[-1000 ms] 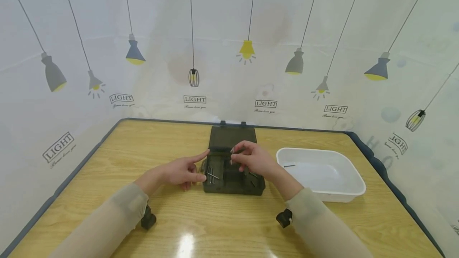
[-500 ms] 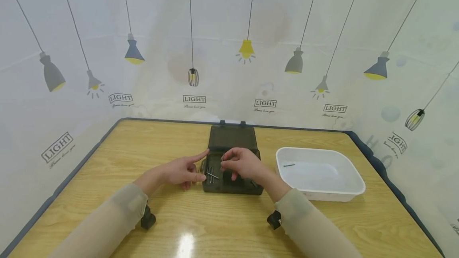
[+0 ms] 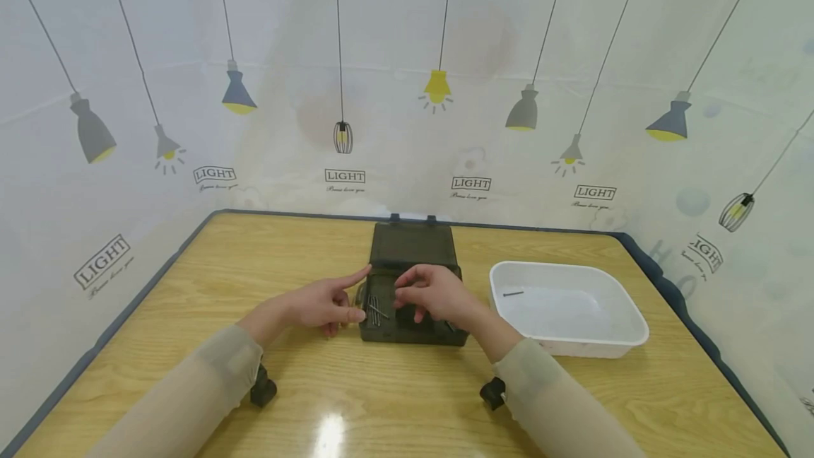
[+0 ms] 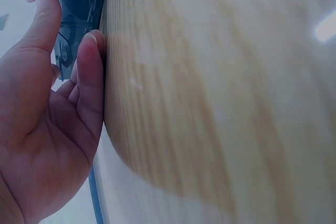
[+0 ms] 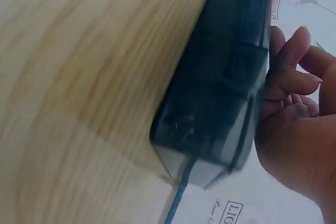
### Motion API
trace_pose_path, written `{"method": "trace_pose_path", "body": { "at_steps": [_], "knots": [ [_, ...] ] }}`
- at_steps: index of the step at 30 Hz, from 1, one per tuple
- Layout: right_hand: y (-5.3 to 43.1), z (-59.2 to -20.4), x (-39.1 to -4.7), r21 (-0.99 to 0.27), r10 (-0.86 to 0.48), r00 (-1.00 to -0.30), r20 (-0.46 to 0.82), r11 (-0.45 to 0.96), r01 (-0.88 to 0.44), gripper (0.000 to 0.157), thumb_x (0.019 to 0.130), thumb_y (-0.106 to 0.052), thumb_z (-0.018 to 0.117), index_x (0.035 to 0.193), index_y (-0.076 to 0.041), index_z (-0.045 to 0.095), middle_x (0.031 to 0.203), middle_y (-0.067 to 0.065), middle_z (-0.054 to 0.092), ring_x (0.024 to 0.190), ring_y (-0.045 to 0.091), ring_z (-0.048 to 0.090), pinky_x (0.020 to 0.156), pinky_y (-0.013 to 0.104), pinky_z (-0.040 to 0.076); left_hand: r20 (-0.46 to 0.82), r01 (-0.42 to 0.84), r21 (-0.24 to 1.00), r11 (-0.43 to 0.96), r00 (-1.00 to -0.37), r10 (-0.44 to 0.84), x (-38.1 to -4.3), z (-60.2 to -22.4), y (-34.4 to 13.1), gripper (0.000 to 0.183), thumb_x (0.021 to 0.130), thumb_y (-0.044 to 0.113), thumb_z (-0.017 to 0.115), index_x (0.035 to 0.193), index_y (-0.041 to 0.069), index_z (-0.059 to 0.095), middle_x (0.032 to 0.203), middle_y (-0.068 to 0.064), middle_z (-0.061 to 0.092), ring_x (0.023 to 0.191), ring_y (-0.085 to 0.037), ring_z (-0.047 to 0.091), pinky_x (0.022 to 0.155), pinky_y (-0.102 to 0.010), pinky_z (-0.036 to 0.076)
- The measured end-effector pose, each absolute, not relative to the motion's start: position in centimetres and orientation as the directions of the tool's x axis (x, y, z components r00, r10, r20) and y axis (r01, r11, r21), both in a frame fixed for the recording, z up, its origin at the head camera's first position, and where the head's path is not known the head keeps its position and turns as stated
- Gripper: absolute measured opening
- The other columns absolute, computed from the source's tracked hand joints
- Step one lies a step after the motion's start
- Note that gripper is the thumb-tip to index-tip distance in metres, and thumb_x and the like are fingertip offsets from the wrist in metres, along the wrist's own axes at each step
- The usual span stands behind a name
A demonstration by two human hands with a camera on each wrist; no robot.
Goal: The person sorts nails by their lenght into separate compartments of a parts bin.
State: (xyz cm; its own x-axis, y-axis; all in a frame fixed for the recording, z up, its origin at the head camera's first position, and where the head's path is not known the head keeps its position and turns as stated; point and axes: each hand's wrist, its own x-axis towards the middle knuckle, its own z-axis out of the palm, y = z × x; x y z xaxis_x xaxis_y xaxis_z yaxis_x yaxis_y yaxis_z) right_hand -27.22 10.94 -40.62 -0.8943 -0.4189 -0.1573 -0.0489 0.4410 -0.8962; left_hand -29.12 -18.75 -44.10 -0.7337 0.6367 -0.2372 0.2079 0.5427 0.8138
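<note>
A dark translucent compartment box [image 3: 413, 335] lies on the table with its lid [image 3: 413, 242] laid back. Several thin metal rods like screws or nails [image 3: 374, 311] lie in its left compartment, one crossing the others. My left hand [image 3: 318, 304] rests at the box's left side, index finger stretched to the far corner and thumb at the left rim. Over the box's middle hovers my right hand [image 3: 439, 295], fingers loosely bent; in the right wrist view no object shows between the fingers [image 5: 296, 48]. Its wrist and fingers hide part of the right compartments.
To the right stands a white plastic tray [image 3: 572, 341] with one similar metal rod [image 3: 513, 293] in it. A wooden table [image 3: 286, 401] carries everything, and a lamp-printed cloth [image 3: 407, 182] hangs behind its far edge.
My right hand moved left and down toward the left compartment, then slightly back right. The thin metal rod seen between its fingers no longer shows there. My left hand stayed put.
</note>
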Motion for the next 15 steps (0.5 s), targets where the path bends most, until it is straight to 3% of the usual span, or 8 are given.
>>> {"method": "trace_pose_path", "body": {
  "at_steps": [8,15],
  "knots": [
    [14.6,-38.9,-26.8,-0.895,-0.432,-0.894,-0.119,0.436,-0.092,0.031,0.110,-0.024,0.069,0.132,-0.003,0.069,0.111,0.012,0.082,0.073,0.020,0.069,0.060,0.030,0.051,-0.226,0.213,0.818,0.534,-0.735,0.639,-29.0,-44.1,-18.7,0.099,0.107,0.040,0.073,0.179,0.029,0.006,0.083,-0.008,0.067,0.066,-0.021,0.068,0.068,-0.040,0.064],
    [20.0,-37.6,-26.9,-0.877,-0.404,-0.909,-0.103,0.468,-0.109,0.029,0.109,-0.027,0.071,0.128,-0.005,0.071,0.103,0.006,0.078,0.078,0.025,0.067,0.062,0.028,0.049,-0.220,0.218,0.817,0.534,-0.738,0.638,-28.9,-44.1,-18.8,0.099,0.108,0.039,0.073,0.179,0.029,0.006,0.083,-0.008,0.066,0.067,-0.022,0.067,0.068,-0.040,0.064]
  ]
}}
